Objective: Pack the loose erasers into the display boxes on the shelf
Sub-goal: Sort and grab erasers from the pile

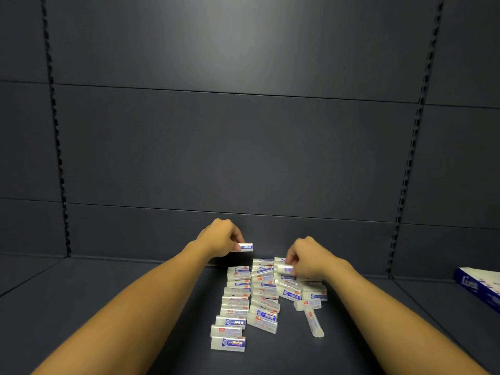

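Several white erasers in blue-and-white sleeves (pixel 244 296) lie in rough rows on the dark shelf board (pixel 108 307). My left hand (pixel 220 238) pinches one eraser (pixel 245 247) and holds it above the far end of the rows. At the back right of the pile, my right hand (pixel 307 258) has its fingers curled round another eraser (pixel 284 268). A blue-and-white display box (pixel 479 286) shows partly at the right edge, cut off by the frame.
The dark back panel (pixel 243 144) rises right behind the pile. Slotted uprights (pixel 55 131) stand at left and right. One eraser (pixel 313 322) lies apart, near the front right of the pile.
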A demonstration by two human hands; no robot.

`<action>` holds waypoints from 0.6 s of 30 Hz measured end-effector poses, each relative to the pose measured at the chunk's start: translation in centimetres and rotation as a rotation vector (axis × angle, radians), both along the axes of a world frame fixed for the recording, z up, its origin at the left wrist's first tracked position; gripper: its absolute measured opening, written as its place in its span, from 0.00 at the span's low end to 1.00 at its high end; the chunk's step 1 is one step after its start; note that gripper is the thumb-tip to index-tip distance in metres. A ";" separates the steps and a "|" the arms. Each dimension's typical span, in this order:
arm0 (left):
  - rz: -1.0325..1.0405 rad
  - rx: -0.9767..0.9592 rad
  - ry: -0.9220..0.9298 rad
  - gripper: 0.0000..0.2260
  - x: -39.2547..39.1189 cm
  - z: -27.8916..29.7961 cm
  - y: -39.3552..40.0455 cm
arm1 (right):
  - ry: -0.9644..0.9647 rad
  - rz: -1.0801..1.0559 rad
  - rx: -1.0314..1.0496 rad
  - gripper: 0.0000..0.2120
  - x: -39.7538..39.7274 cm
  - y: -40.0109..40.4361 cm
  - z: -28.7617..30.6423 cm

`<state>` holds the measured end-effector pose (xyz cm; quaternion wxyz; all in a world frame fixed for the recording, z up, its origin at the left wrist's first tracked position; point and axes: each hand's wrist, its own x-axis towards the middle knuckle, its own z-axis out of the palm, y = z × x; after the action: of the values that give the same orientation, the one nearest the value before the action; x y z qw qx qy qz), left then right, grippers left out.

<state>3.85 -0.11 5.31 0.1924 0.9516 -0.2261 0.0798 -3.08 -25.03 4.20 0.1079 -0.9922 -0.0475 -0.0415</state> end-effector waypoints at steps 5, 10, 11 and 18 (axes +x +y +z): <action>-0.074 0.006 -0.035 0.07 0.5 1.4 -2.0 | -0.089 -0.094 0.053 0.06 -1.4 -1.9 2.3; -0.138 -0.024 -0.090 0.05 0.2 1.9 -5.1 | -0.140 -0.210 0.048 0.05 -3.9 -3.4 3.4; -0.145 -0.033 -0.100 0.04 0.0 1.9 -5.7 | -0.147 -0.229 0.046 0.06 -4.5 -3.7 3.5; -0.232 0.000 -0.109 0.05 -2.9 2.2 -10.5 | -0.164 -0.340 0.027 0.06 -9.5 -6.7 3.8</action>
<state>0.99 -10.65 7.53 0.1877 0.9132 -0.3450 0.1086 -12.62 -31.72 7.99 0.1082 -0.9777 0.1126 -0.1407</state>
